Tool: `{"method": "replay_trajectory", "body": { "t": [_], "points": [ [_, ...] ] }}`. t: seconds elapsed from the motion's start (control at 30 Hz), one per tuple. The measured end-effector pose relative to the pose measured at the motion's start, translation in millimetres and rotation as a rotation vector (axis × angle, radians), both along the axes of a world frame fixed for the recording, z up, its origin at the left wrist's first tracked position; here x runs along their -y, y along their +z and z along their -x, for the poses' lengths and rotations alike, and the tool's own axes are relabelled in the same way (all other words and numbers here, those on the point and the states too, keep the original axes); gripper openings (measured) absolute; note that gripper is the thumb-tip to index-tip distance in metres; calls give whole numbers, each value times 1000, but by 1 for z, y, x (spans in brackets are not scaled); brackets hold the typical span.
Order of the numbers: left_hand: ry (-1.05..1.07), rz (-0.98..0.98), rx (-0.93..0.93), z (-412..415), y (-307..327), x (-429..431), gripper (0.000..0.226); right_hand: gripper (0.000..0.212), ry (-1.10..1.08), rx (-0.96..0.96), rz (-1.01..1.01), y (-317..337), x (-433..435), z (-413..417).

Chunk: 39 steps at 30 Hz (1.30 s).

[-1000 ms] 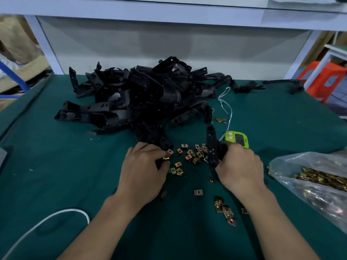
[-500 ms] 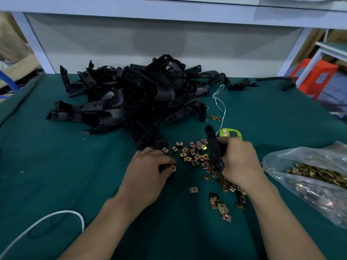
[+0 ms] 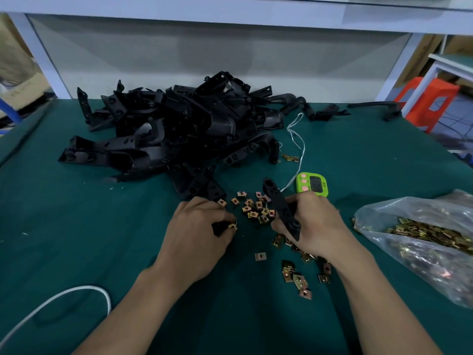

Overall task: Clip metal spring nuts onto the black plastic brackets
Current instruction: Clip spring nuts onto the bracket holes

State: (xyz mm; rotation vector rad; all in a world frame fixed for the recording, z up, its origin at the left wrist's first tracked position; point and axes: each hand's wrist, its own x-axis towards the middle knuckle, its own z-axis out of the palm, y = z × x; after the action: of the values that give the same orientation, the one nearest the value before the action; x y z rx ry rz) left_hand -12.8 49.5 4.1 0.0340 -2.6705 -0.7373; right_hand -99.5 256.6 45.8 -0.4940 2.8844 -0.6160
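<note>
Two-handed step at centre frame: with spring nut [image 3: 232,226] pinched in left hand [image 3: 197,234] just left of the loose nuts [image 3: 257,210] on the worktop [image 3: 76,239], and black bracket [image 3: 279,208] gripped in right hand [image 3: 314,226], square clip mouth to bracket edge and push straight until seated.

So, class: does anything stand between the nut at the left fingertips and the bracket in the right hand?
Nothing visible does. Between the nut in the left hand and the bracket in the right hand, only loose nuts lie on the cloth.
</note>
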Motion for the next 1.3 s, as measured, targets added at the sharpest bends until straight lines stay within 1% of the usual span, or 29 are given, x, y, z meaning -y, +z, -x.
{"method": "replay_trajectory", "body": {
  "t": [0.07,0.17,0.23,0.27,0.3,0.33,0.37,0.4,0.47,0.5,0.53,0.57,0.63,0.7,0.73,0.8,0.83,0.93,0.97,1.03,1.07,1.13,1.2,1.3],
  "points": [
    [0,3,-16,0,1,-3,16,24,3,14,46,2,-1,0],
    [-14,-33,-86,-3,5,-8,19,21,-5,10,253,6,-2,-1],
    [-67,-54,-119,-6,8,-13,24,19,-9,-33,315,7,-1,-3],
    [-103,-67,-113,-8,10,-17,28,15,-13,-67,280,6,0,-4],
    [-141,-77,-95,-9,12,-20,31,10,-19,-105,200,4,1,-4],
    [-178,-73,-70,-11,12,-24,34,10,-30,-142,108,4,1,-4],
    [-214,-54,-39,-11,12,-27,36,16,-40,-153,43,4,0,-3],
    [-248,-30,-1,-12,10,-29,36,17,-45,-116,38,6,-3,-1],
    [-299,-15,70,-11,6,-31,28,14,-21,53,110,13,-8,3],
    [-303,-28,75,-11,5,-30,22,18,18,147,121,16,-10,2],
    [-289,-41,61,-10,3,-29,17,23,72,213,86,18,-10,1],
    [-259,-45,42,-8,2,-28,13,28,110,240,26,18,-9,-1],
    [-186,-19,20,-6,1,-25,10,32,122,204,-63,16,-4,-3],
    [-141,9,19,-6,0,-23,10,23,126,180,-65,14,-1,-4],
    [-138,14,17,-6,0,-23,10,19,134,188,-50,12,0,-4],
    [-141,15,12,-6,1,-23,12,17,134,217,18,12,2,-5],
    [-140,15,14,-6,1,-24,15,18,119,242,94,13,2,-6],
    [-142,3,25,-9,4,-26,32,18,117,291,409,20,1,-9],
    [-129,-25,9,-10,6,-27,36,20,134,282,494,23,1,-10],
    [-65,-129,-26,-14,10,-29,37,24,183,235,604,25,2,-15],
    [-36,-208,-25,-15,12,-30,35,24,201,208,638,24,3,-17],
    [-41,-430,5,-16,16,-32,23,24,202,198,701,21,4,-18],
    [-60,-605,20,-14,19,-33,16,20,226,236,708,21,4,-19],
    [-10,-678,42,-11,22,-31,14,14,269,197,652,23,7,-21]
  ]
}}
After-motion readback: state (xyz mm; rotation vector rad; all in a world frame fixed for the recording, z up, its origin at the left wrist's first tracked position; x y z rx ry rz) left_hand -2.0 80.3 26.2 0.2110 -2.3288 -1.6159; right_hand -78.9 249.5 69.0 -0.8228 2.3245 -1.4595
